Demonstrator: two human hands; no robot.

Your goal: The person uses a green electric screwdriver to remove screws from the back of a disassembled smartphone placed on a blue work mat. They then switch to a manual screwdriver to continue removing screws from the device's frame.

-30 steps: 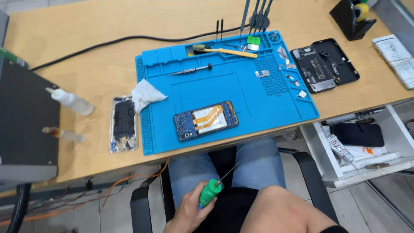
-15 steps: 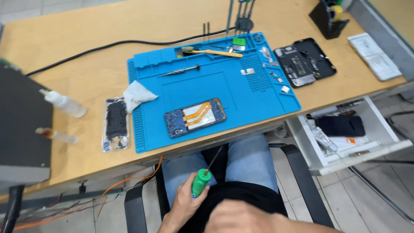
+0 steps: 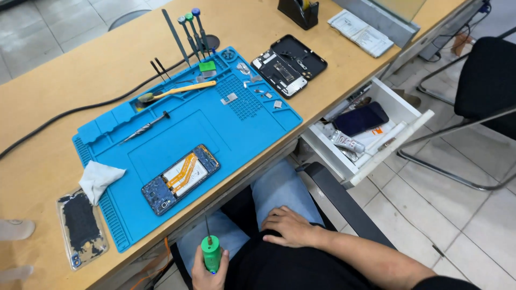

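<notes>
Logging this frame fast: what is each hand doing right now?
Left hand: closed around a green-handled screwdriver, tip up.
Right hand: open, holding nothing, resting flat on the lap.

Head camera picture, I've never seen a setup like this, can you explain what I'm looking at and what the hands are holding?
This is one view, from a camera worn on a person's head, looking down at a wooden desk and their lap. No machine here, only two bare hands. The left hand grips a green-handled screwdriver, tip upward. The right hand rests empty on the lap. On the desk lies a blue repair mat bearing an opened phone, a white cloth and small tools. Another opened phone lies beyond the mat. An open drawer stands at the right.
</notes>
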